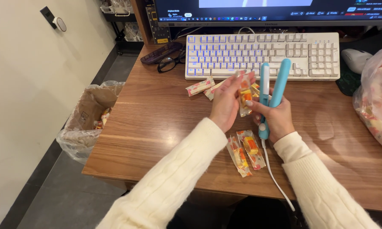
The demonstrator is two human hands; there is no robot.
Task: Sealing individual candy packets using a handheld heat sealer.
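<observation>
Candy packet (245,95) between left hand (225,104) and, seemingly, right hand (278,118).

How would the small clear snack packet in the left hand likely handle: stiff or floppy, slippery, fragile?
The snack packet in the left hand is thin clear film around a small block, so its ends probably flex while the middle stays firm. The glossy film may be slippery. It looks light; similar packets lie flat on the desk, unlikely to roll.

The heat sealer (272,91) was light blue with a white cord (276,178); the snack packet (244,96) showed orange and yellow; the keyboard (263,55) was white; the counter (157,123) was brown woodgrain; the sleeves (178,182) were cream.
</observation>
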